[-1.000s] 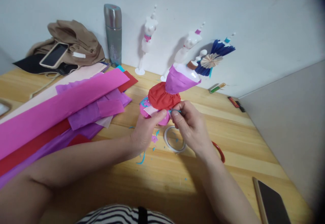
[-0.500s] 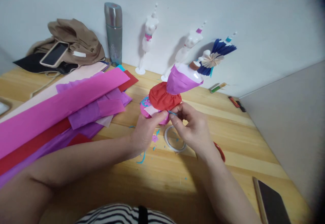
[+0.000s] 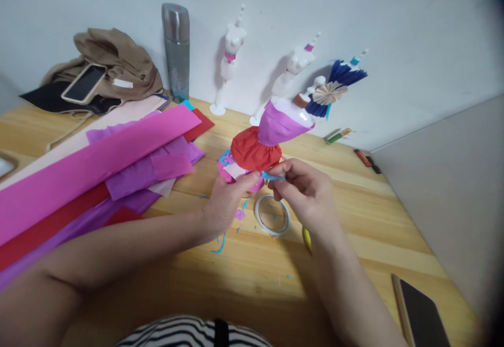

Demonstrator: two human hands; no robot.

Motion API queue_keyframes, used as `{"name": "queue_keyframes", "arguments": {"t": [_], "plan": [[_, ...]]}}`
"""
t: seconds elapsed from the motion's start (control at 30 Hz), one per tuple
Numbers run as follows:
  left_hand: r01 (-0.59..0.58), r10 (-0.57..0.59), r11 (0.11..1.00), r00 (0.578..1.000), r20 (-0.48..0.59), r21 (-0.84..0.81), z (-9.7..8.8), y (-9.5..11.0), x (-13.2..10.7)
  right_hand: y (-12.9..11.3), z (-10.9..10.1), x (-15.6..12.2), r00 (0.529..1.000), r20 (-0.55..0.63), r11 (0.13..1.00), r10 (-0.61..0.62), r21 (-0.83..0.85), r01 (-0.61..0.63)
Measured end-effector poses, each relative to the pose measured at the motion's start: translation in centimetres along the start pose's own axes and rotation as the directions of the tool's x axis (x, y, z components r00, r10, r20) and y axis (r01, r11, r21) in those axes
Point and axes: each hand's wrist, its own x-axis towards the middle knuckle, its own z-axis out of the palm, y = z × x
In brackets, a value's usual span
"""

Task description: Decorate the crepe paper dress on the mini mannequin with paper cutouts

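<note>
A white mannequin doll (image 3: 280, 121) leans over the table, dressed in a purple paper top and a red crepe skirt (image 3: 254, 151). My left hand (image 3: 228, 200) is closed on its pink lower part, fingers curled under the skirt. My right hand (image 3: 305, 192) pinches a thin blue paper strip (image 3: 271, 177) against the red skirt's hem. A white tape ring (image 3: 271, 214) lies on the table just below both hands.
Pink, purple and red crepe sheets (image 3: 94, 174) cover the left of the wooden table. Two more mannequins (image 3: 230, 58), a steel flask (image 3: 175, 53), a beige cloth with a phone (image 3: 84, 83), a blue paper fan (image 3: 334, 90) and a dark notebook (image 3: 423, 315) surround the work.
My right hand has shifted slightly right and up along the hem, drawing the blue strip out. A yellow bit now shows below the wrist where a red handle showed. The left hand stays put.
</note>
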Motion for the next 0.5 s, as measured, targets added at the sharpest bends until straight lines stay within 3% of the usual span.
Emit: {"name": "queue_keyframes", "arguments": {"t": [0.1, 0.23, 0.5], "plan": [[-0.092, 0.092, 0.995, 0.996, -0.024, -0.023, 0.20, 0.02, 0.06, 0.16, 0.23, 0.06, 1.000, -0.007, 1.000, -0.015, -0.026, 0.014], [-0.105, 0.105, 0.994, 0.994, -0.018, 0.002, 0.22, -0.09, 0.13, 0.34, 0.56, 0.25, 0.998, -0.050, 0.998, -0.029, -0.059, 0.026], [-0.128, 0.119, 0.988, 0.986, 0.116, 0.081, 0.24, 0.15, -0.39, 0.00, 0.30, 0.52, 0.991, 0.072, 0.980, 0.113, 0.156, -0.123]]}}
